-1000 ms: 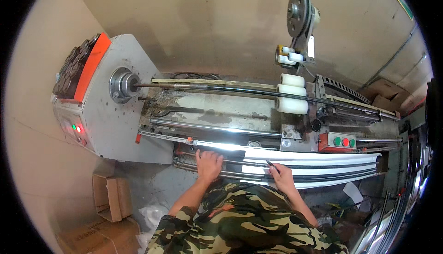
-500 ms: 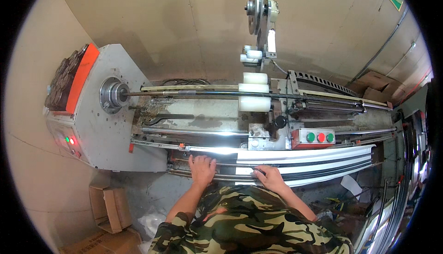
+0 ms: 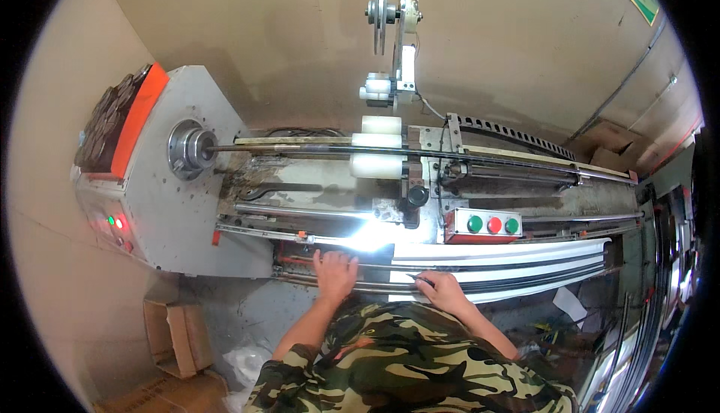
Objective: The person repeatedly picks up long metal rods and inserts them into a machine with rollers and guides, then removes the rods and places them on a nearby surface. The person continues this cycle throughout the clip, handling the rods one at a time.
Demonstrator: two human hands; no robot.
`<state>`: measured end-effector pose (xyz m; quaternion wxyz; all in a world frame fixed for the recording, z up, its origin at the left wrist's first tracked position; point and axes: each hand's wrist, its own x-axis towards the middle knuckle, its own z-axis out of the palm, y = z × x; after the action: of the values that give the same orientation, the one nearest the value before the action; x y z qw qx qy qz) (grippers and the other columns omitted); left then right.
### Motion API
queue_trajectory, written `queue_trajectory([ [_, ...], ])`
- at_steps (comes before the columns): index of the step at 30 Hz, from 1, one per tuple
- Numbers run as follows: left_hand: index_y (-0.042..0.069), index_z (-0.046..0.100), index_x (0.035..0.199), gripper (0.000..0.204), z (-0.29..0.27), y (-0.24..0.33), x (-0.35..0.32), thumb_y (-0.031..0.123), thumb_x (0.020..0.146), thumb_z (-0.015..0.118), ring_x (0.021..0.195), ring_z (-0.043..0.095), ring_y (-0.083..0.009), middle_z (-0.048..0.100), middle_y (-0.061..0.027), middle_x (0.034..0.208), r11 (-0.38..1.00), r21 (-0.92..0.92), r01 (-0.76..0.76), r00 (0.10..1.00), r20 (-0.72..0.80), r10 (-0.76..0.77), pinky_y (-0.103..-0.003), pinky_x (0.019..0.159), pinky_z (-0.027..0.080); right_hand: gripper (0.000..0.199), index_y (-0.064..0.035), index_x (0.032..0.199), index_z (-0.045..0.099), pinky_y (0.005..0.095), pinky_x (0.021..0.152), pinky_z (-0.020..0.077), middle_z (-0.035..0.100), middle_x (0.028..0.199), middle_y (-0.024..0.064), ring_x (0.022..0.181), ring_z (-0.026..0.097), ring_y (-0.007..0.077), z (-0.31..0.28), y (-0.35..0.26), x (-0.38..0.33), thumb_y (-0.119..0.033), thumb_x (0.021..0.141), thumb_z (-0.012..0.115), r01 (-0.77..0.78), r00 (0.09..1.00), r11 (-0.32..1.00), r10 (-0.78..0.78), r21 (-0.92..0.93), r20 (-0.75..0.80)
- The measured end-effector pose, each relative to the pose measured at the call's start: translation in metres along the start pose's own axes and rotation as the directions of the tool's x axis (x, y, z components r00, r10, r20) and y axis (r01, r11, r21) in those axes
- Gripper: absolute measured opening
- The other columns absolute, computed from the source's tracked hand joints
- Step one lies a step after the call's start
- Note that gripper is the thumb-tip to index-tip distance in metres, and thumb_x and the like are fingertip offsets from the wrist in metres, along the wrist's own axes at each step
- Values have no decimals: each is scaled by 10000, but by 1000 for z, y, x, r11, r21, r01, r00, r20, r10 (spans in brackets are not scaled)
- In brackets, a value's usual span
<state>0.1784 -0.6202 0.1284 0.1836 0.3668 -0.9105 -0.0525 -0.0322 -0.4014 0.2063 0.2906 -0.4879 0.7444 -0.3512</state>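
My left hand (image 3: 335, 273) lies flat, fingers spread, on the front rails of a long grey machine (image 3: 172, 210), just left of several long white strips (image 3: 517, 261) stacked along its front. My right hand (image 3: 444, 290) rests on those strips, its fingers closed round a thin dark stick-like tool (image 3: 417, 278) that points left. Above the hands, a dark shaft (image 3: 300, 148) runs from a round chuck (image 3: 189, 149) through white rollers (image 3: 380, 147). My camouflage sleeves come in from the lower edge.
A control box with green and red buttons (image 3: 486, 225) sits right of centre. A pulley wheel on a post (image 3: 388, 12) stands above the machine. Open cardboard boxes (image 3: 178, 336) lie on the floor at the lower left. More long strips (image 3: 645, 323) lean at the right.
The view has slid along the machine, so the pulley and chuck now sit further left. Both hands stay at the front rails and white strips, the right still on the thin tool.
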Motion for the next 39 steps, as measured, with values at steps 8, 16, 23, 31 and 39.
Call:
queue_trajectory([
  [8,96,725,1058,275,8,57,0,326,925,652,1137,601,-275,701,-82,1132,995,-92,47,992,124,-36,-586,1144,253,245,-9,1074,705,384,749,538,726,929,178,808,702,309,-43,26,-21,-223,989,620,-1,1000,999,1,51,8],
  [16,61,691,1116,231,-27,97,23,96,888,687,1026,661,-275,710,-117,1109,917,-399,-12,971,-225,-86,-425,951,484,257,-42,1057,713,420,718,536,715,887,178,794,697,363,-82,35,-18,-264,990,604,-2,997,998,-3,60,80],
  [23,19,651,1154,315,-402,209,54,34,839,659,805,685,-250,697,-120,979,720,-208,-662,741,-327,587,-356,694,548,264,-27,1104,704,427,791,543,719,1005,190,899,695,373,-112,45,-23,-241,987,603,48,993,999,-51,26,109],
  [31,44,568,1224,374,-465,305,60,190,886,637,846,644,-260,638,-115,1060,642,-330,-692,667,48,744,-431,697,524,285,-19,1166,702,393,781,551,727,1003,188,879,715,348,-139,67,-38,-232,994,620,21,991,994,-35,108,126],
  [39,77,678,1067,187,-309,342,141,160,909,621,819,662,-277,648,-101,953,304,-658,-689,386,22,922,-395,665,535,236,12,1086,708,337,724,536,719,870,168,777,688,234,-161,95,-63,-187,998,619,96,995,980,-95,176,-16],
])
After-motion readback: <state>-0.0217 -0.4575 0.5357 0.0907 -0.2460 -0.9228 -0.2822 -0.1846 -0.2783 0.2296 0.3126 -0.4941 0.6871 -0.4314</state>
